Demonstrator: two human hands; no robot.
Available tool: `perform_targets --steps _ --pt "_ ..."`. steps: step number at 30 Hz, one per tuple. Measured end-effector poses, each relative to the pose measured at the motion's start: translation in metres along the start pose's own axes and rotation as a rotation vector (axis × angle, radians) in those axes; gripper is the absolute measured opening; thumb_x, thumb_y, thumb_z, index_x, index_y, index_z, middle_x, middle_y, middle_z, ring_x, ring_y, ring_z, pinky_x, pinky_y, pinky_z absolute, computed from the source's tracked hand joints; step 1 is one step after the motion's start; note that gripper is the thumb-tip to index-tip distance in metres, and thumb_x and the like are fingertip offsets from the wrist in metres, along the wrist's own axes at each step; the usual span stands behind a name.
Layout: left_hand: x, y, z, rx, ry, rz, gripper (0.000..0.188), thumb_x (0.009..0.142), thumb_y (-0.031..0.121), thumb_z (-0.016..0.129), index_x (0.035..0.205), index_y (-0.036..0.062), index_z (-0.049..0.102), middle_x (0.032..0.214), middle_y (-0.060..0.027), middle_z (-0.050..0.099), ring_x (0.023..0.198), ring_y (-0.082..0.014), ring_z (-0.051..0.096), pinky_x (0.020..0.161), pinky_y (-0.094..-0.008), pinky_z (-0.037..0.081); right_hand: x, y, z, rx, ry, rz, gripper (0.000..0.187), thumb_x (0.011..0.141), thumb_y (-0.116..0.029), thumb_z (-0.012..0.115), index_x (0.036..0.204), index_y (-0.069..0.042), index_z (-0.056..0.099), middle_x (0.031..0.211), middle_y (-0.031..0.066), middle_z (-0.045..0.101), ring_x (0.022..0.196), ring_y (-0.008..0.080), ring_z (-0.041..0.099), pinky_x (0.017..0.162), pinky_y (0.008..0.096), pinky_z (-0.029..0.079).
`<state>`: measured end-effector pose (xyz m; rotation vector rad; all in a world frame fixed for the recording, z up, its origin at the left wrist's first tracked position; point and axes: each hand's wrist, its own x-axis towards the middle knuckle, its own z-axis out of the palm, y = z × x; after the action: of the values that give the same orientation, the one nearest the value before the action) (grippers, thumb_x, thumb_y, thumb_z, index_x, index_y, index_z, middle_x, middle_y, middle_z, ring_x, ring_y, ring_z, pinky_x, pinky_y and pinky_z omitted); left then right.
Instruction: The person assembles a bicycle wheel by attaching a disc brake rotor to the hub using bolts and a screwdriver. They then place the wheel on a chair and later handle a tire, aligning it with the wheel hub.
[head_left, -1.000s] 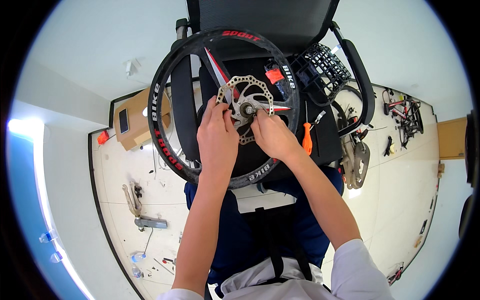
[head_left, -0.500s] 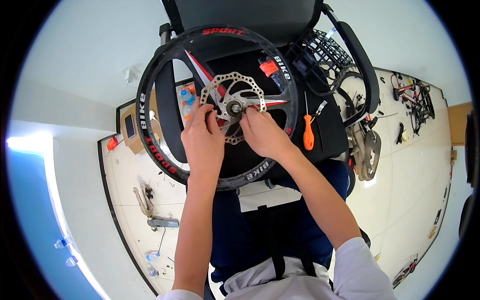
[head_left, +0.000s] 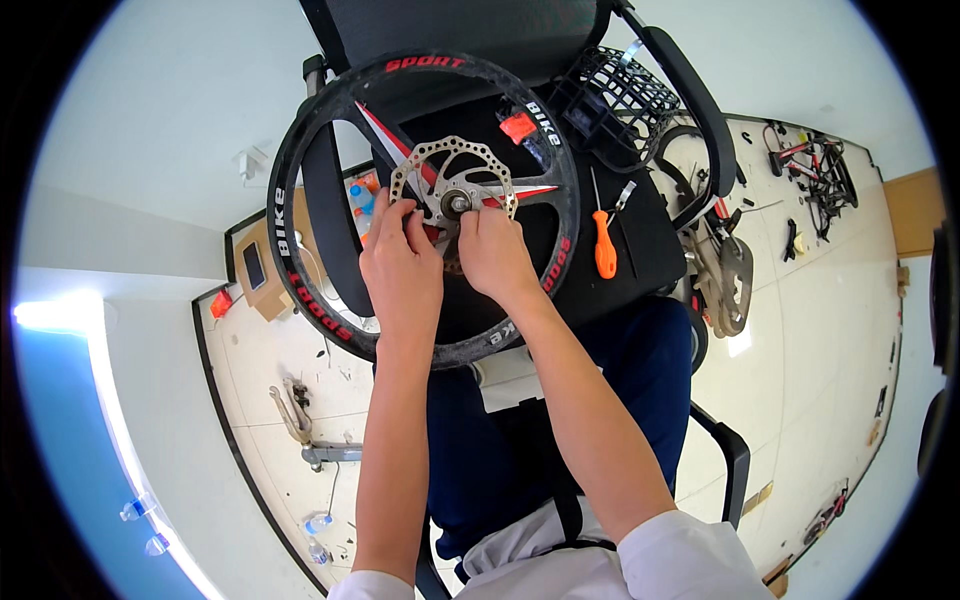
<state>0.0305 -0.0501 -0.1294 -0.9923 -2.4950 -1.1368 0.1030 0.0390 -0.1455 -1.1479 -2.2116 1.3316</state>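
A black bicycle wheel (head_left: 288, 235) with red and white spoke decoration lies on the seat of a black chair. Over its hub (head_left: 456, 203) sits a silver brake disc (head_left: 466, 149) with a perforated, scalloped edge. My left hand (head_left: 402, 268) is at the disc's lower left, thumb and forefinger closed around its edge. Just below and right of the hub, the curled fingers of my right hand (head_left: 494, 254) press together; whatever is between them is hidden. Both hands cover the disc's lower part.
An orange-handled screwdriver (head_left: 605, 245) lies on the seat to the right, beside a slim metal tool. A black basket (head_left: 615, 100) sits at the seat's back right. Bike parts (head_left: 732, 285) are on the floor, with a cardboard box (head_left: 262, 268) at left.
The whole view has shifted slightly, so the wheel and chair appear further left and up. My right hand has moved left, closer in below the hub. My left hand keeps its place at the disc.
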Motion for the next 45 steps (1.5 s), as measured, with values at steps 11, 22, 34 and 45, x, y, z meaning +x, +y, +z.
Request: perform_targets --steps 11,22,34,45 --pt "-0.004 0.018 -0.017 -0.108 -0.017 0.008 0.013 0.087 0.002 0.067 0.100 -0.0003 0.069 0.127 -0.0226 0.063 0.096 -0.0326 0.070 0.080 -0.0358 0.056 -0.038 0.014 -0.050 0.227 -0.068 -0.001 0.029 0.098 -0.018 0.045 0.085 0.006 0.057 0.074 0.0276 0.059 0.070 0.0437 0.059 0.068 0.0480 0.048" --pt "-0.049 0.034 -0.026 -0.805 -0.549 -0.316 0.020 0.084 -0.008 0.071 0.102 -0.0013 0.074 0.100 -0.0103 0.071 0.089 -0.0131 0.067 0.076 -0.0237 0.053 -0.049 0.046 -0.092 1.003 -0.845 0.430 0.028 0.103 -0.020 0.038 0.078 -0.009 0.042 0.057 -0.0037 0.035 0.041 0.0059 0.028 0.037 0.0249 0.024" --pt "-0.040 0.033 -0.027 -0.672 -0.611 -0.196 0.022 0.082 -0.014 0.070 0.102 -0.0047 0.073 0.100 -0.0119 0.070 0.090 -0.0171 0.066 0.079 -0.0260 0.052 -0.045 0.038 -0.090 0.848 -0.791 0.300 0.031 0.099 -0.018 0.040 0.071 -0.006 0.044 0.058 -0.0027 0.042 0.046 0.0061 0.035 0.041 0.0257 0.027" --pt "-0.024 0.020 -0.033 -0.279 -0.552 0.103 0.019 0.077 -0.005 0.075 0.095 0.0003 0.076 0.092 -0.0088 0.071 0.082 -0.0204 0.069 0.074 -0.0293 0.055 -0.037 0.037 -0.062 0.484 -0.648 0.046 0.031 0.093 -0.016 0.044 0.077 0.008 0.053 0.065 0.0185 0.055 0.056 0.0270 0.054 0.057 0.0399 0.043"
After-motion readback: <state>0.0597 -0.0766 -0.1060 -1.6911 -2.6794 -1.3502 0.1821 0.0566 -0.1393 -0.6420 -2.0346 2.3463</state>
